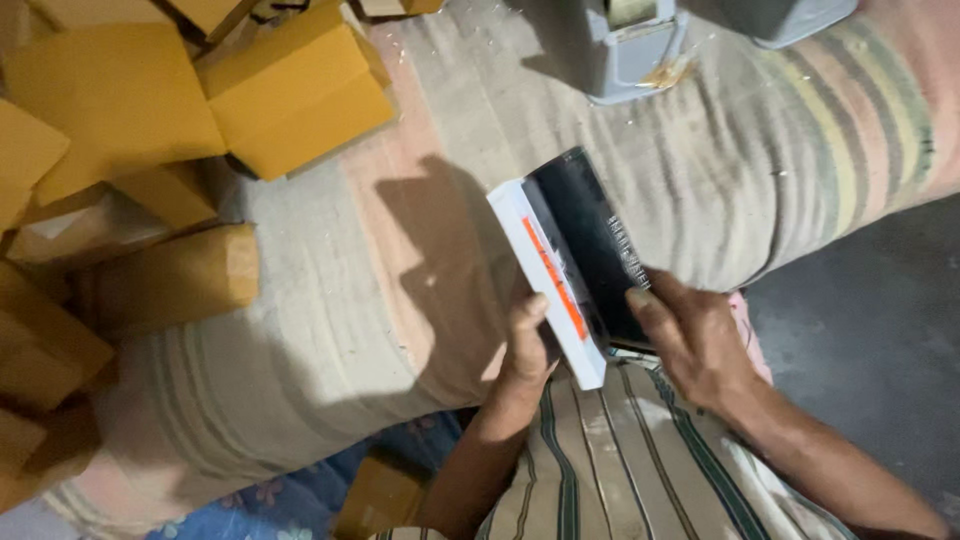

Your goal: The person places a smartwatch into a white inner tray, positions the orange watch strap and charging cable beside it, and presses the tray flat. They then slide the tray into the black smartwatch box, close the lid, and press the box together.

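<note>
A seated person holds a slim rectangular retail box, glossy black on its broad face with a white side panel and an orange stripe point(572, 262), tilted over a lap covered in striped cloth point(620, 450), just above a faded striped woven mat point(300, 300). The left hand point(527, 345) cups the white edge from below, thumb pressed up along it; the right hand point(695, 340) clamps the black face near its lower corner, fingers curled around the far edge and closed on the box. It looks light and stiff, a cardboard carton whose slick printed skin could slide under a loose hold, so the long edges and corners seem the surest places to take it, as both hands do. Plain yellow-brown cardboard boxes point(290, 95) lie heaped at the left of the mat, and a grey plastic tape dispenser point(630, 45) stands at its far end, well apart from the hands.
</note>
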